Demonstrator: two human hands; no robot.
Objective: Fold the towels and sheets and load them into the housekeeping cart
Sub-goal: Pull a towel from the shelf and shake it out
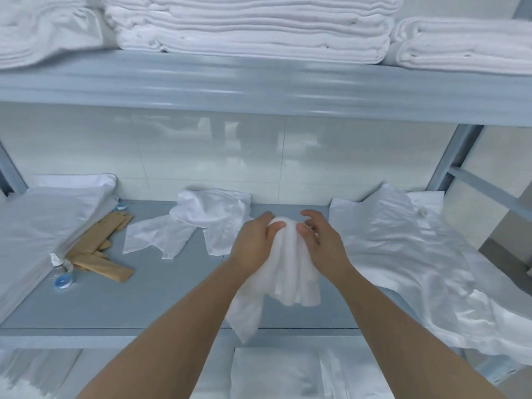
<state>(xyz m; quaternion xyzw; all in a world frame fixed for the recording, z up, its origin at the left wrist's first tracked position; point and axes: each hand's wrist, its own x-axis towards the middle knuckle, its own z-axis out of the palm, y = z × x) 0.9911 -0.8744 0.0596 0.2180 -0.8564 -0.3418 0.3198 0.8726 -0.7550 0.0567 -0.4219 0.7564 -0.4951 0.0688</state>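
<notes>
Both hands raised over the middle shelf [161,300], grey-blue metal. Left hand [253,243] grips the top of a small white towel [290,272], fingers curled round the bunched cloth; right hand [319,243] pinches the same bunch with the thumb against it, the other fingers loosely curled above. Towel hangs down between the two forearms, its lower corner reaching past the front edge of the shelf; slightly blurred. Just behind the hands on the shelf: a crumpled thin white cloth [201,223], spread flat towards the left. Right side of the shelf: loose white sheets [403,254] in a rumpled heap, spilling over the front edge. Left side: a stack of folded white linen [49,226], with brown paper packets [98,254] lying beside it and a small bottle with a blue cap [62,279] at its near corner. Upper shelf: stacks of folded white towels [250,27]. Lower shelf, below the arms: more folded white linen [273,372], partly hidden.
</notes>
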